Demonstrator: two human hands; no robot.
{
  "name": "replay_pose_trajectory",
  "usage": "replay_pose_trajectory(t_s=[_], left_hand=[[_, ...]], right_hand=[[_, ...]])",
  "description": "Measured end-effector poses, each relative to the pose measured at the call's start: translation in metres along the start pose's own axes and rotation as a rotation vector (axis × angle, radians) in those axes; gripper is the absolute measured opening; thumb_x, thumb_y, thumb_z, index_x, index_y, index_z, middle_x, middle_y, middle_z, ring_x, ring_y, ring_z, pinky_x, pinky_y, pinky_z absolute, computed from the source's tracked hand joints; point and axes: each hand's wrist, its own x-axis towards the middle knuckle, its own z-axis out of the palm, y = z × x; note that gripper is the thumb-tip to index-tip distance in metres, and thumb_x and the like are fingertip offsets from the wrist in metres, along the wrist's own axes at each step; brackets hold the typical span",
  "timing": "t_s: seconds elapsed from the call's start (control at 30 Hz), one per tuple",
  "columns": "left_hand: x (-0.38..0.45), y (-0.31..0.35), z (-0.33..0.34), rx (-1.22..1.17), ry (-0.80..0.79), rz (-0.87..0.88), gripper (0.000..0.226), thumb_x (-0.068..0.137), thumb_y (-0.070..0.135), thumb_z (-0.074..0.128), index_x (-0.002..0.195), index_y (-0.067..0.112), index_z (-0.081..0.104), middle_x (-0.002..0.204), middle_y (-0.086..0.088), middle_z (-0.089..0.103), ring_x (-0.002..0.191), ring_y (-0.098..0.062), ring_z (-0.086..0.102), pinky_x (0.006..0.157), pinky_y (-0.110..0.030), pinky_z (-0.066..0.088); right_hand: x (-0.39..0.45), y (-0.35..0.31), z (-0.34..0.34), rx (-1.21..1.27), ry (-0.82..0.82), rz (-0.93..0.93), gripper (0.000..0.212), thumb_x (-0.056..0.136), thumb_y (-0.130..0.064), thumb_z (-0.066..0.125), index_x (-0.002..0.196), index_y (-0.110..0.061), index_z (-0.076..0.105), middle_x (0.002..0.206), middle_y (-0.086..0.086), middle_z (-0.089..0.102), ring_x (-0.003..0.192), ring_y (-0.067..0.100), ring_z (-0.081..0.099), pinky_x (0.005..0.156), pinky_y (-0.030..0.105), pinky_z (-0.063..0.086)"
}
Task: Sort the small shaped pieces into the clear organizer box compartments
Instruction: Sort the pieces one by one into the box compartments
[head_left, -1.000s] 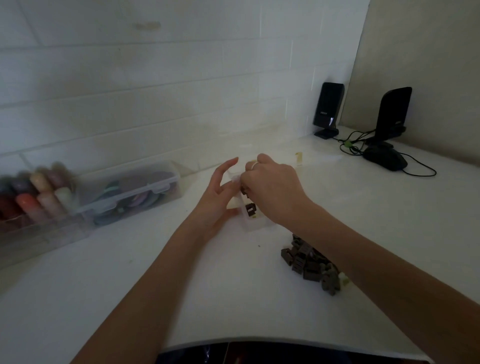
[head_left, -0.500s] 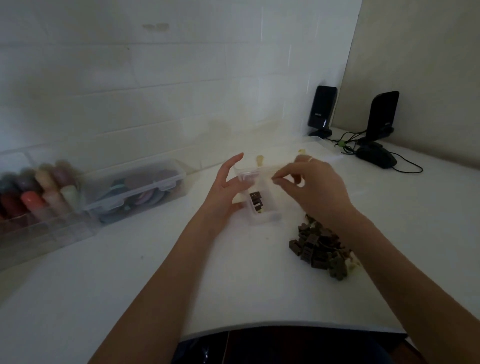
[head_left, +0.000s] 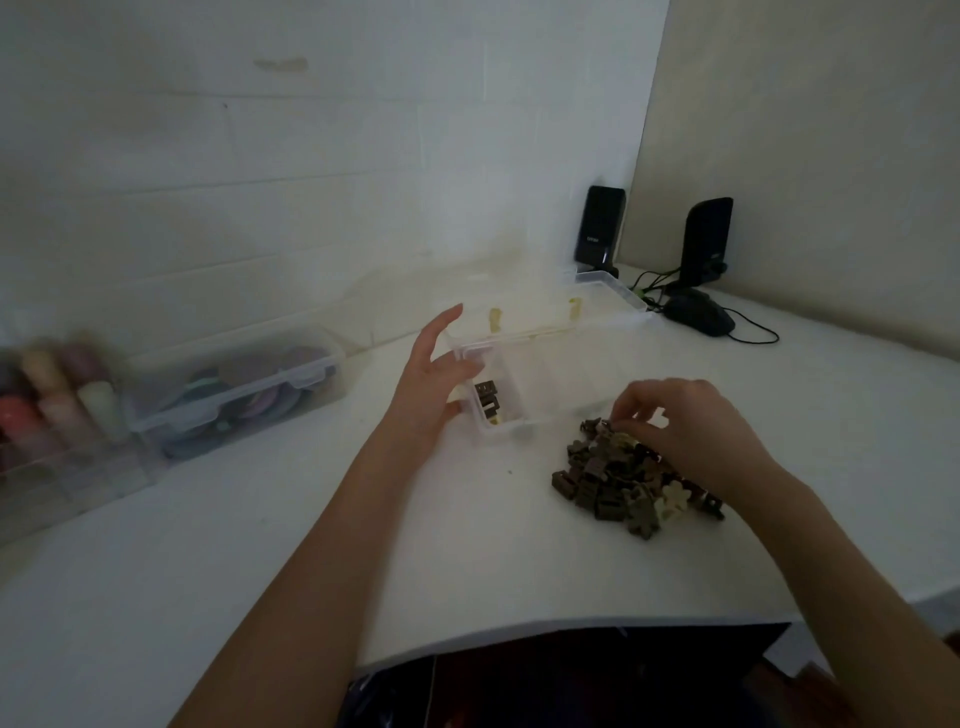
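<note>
The pile of small pieces (head_left: 631, 475) lies on the white desk (head_left: 260, 545), mostly dark brown with a few pale ones at its near edge. The right grip (head_left: 685, 431) rests on the far side of this pile, fingers curled down into it; the fingertips (head_left: 623, 422) meet at a piece on top, though it is too small and dim to tell if it is pinched or only touched. Just beyond and to the left of the right grip sits the clear organizer box (head_left: 524, 384), lid thrown back toward the wall. A few dark pieces (head_left: 487, 397) lie in the box's leftmost compartment, right beside the left grip (head_left: 434, 384). The left grip is released, fingers straight and spread, its palm and thumb against the box's left wall and its fingertips reaching up past the rim. Some pale pieces (head_left: 495, 318) show farther back in the box, beyond the left grip.

Well to the left of the left grip stands a clear lidded bin (head_left: 234, 389) holding flat round things, and past it a blurred tray of coloured bottles (head_left: 52, 395). Far beyond the right grip, in the corner, stand two black speakers (head_left: 600, 223) with a black mouse (head_left: 698, 317) and its cable.
</note>
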Motion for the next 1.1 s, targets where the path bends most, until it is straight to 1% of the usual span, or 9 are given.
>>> replay_pose_trajectory(t_s=[0.13, 0.3, 0.53, 0.67, 0.8, 0.9, 0.93, 1.03, 1.1], left_hand=[[0.0, 0.002, -0.002, -0.013, 0.0, -0.001, 0.061, 0.084, 0.002, 0.059, 0.118, 0.052, 0.056, 0.102, -0.004, 0.066, 0.101, -0.017, 0.058, 0.102, -0.057, 0.04], [-0.001, 0.005, -0.006, -0.008, 0.023, -0.026, 0.062, 0.084, 0.002, 0.058, 0.12, 0.053, 0.055, 0.104, -0.003, 0.064, 0.104, -0.016, 0.057, 0.102, -0.055, 0.04], [0.004, 0.003, -0.007, 0.011, 0.063, -0.039, 0.06, 0.085, 0.004, 0.059, 0.118, 0.054, 0.055, 0.106, -0.002, 0.066, 0.108, -0.018, 0.058, 0.102, -0.055, 0.042], [0.001, 0.006, -0.007, 0.05, 0.065, -0.032, 0.059, 0.086, 0.005, 0.058, 0.12, 0.053, 0.054, 0.111, -0.006, 0.067, 0.119, -0.026, 0.057, 0.102, -0.055, 0.042], [0.002, 0.007, -0.01, 0.045, 0.075, -0.011, 0.061, 0.086, 0.001, 0.056, 0.122, 0.051, 0.054, 0.108, -0.004, 0.069, 0.105, -0.015, 0.061, 0.097, -0.049, 0.046], [0.004, 0.005, -0.011, 0.041, 0.078, -0.006, 0.063, 0.087, -0.002, 0.053, 0.127, 0.047, 0.052, 0.098, -0.001, 0.068, 0.102, -0.014, 0.06, 0.096, -0.049, 0.047], [0.004, 0.005, -0.011, 0.043, 0.076, -0.004, 0.063, 0.087, -0.003, 0.052, 0.128, 0.046, 0.051, 0.097, -0.001, 0.066, 0.102, -0.014, 0.06, 0.096, -0.049, 0.047], [0.004, 0.004, -0.012, 0.056, 0.065, -0.005, 0.064, 0.087, -0.002, 0.051, 0.127, 0.047, 0.052, 0.1, -0.004, 0.064, 0.103, -0.017, 0.059, 0.098, -0.052, 0.044], [0.004, 0.004, -0.012, 0.062, 0.062, -0.008, 0.063, 0.087, -0.002, 0.053, 0.125, 0.048, 0.053, 0.1, -0.003, 0.064, 0.101, -0.017, 0.059, 0.099, -0.053, 0.044]], right_hand=[[0.007, -0.003, 0.004, -0.126, -0.081, 0.043, 0.015, 0.088, -0.029, 0.059, 0.098, -0.032, 0.069, 0.094, -0.004, 0.066, 0.09, 0.014, 0.057, 0.076, 0.027, 0.043], [0.015, -0.011, 0.01, -0.191, -0.097, 0.059, 0.025, 0.092, -0.024, 0.052, 0.112, -0.03, 0.066, 0.11, -0.003, 0.066, 0.101, 0.016, 0.057, 0.084, 0.028, 0.042], [0.022, -0.004, 0.012, -0.058, -0.154, 0.052, 0.016, 0.087, -0.02, 0.059, 0.091, -0.031, 0.071, 0.098, -0.006, 0.069, 0.091, 0.013, 0.061, 0.084, 0.035, 0.051], [0.024, -0.001, 0.012, 0.015, -0.167, 0.027, 0.013, 0.085, -0.022, 0.062, 0.085, -0.032, 0.07, 0.092, -0.006, 0.069, 0.088, 0.011, 0.061, 0.085, 0.037, 0.051], [0.021, 0.004, 0.015, 0.067, -0.158, -0.004, 0.018, 0.085, -0.017, 0.062, 0.083, -0.033, 0.069, 0.087, -0.012, 0.069, 0.085, 0.006, 0.061, 0.083, 0.032, 0.051], [0.017, 0.007, 0.015, 0.169, -0.143, -0.028, 0.017, 0.086, -0.014, 0.062, 0.083, -0.03, 0.066, 0.087, -0.013, 0.068, 0.078, -0.004, 0.058, 0.072, 0.012, 0.046], [0.016, 0.008, 0.014, 0.199, -0.133, -0.03, 0.015, 0.086, -0.014, 0.062, 0.083, -0.029, 0.064, 0.087, -0.012, 0.068, 0.077, -0.006, 0.057, 0.069, 0.009, 0.044], [0.013, 0.005, 0.009, 0.312, -0.073, -0.028, 0.012, 0.087, -0.015, 0.062, 0.082, -0.027, 0.063, 0.085, -0.012, 0.069, 0.078, -0.002, 0.063, 0.074, 0.016, 0.051], [0.012, -0.001, 0.004, 0.423, -0.034, -0.018, 0.01, 0.087, -0.015, 0.061, 0.084, -0.024, 0.063, 0.081, -0.011, 0.069, 0.073, -0.001, 0.065, 0.072, 0.018, 0.054]])
